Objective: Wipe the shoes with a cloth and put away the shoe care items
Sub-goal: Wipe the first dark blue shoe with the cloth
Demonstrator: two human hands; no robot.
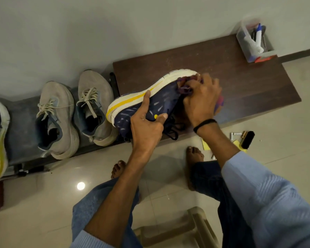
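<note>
On the surface [240, 83]: flat, dark wood-grain top; the navy shoe [161, 102] lay tipped on its side by the front edge, near the left corner.
Navy shoe: woven upper with pale flecks, thick white foam sole with a yellow stripe, black laces dangling.
Left hand [147, 126]: gripped the heel half, forefinger on the sole, thumb on the upper.
Right hand [200, 102]: blurred, clutched the cloth [185, 85] against the toe end.
Cloth: purple, bunched, mostly hidden under fingers.
Clear box [254, 43]: back right corner; contents hard to make out.
Grey shoes [57, 119]: mesh pair, left of the surface.
</note>
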